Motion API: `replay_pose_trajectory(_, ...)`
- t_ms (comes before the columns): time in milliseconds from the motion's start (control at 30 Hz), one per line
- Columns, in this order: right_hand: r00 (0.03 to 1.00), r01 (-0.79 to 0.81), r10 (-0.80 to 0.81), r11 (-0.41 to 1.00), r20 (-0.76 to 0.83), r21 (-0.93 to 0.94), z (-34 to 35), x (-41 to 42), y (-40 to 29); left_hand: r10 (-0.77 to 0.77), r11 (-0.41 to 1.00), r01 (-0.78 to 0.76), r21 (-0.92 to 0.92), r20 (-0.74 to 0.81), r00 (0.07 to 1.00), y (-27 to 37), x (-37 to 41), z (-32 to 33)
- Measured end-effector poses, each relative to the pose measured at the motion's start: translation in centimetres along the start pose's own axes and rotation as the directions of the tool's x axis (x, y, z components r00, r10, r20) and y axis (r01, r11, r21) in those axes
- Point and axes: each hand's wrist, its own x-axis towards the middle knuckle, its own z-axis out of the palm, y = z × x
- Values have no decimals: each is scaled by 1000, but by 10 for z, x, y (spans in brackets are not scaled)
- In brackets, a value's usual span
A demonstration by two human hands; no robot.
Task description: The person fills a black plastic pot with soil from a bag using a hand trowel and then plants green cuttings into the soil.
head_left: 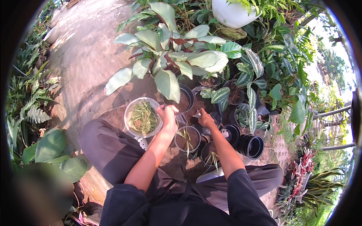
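My left hand (168, 115), fingers curled, is at the right rim of a white bucket (126, 112). Narrow green leaf cuttings (143, 117) lie inside that bucket. Whether the fingers grip the rim or something else is hidden. Over the soil my right hand (206, 118) pinches a small pale object (196, 115), too small to identify. Just beyond the hands is a black plastic pot with soil (186, 97). Nearer my body, a pot of soil (181, 141) carries a thin striped-leaf plantlet (186, 138), and another potted plantlet (212, 158) stands to its right.
Nested black pots (251, 147) lie on their side at the right, beside another black pot (233, 134). A large broad-leaved plant (169, 60) overhangs the work area. A white planter (233, 14) stands at the back. Concrete path (76, 56) runs along the left.
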Motion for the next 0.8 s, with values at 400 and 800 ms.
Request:
replay_pose_trajectory(400,996,74,-80,976,25,205,33,28,39,-38,999,38,37,14,999,1,-8,8)
replay_pose_trajectory(800,985,127,-159,933,69,338,0,14,68,11,999,-11,39,7,1000,-6,-8,10)
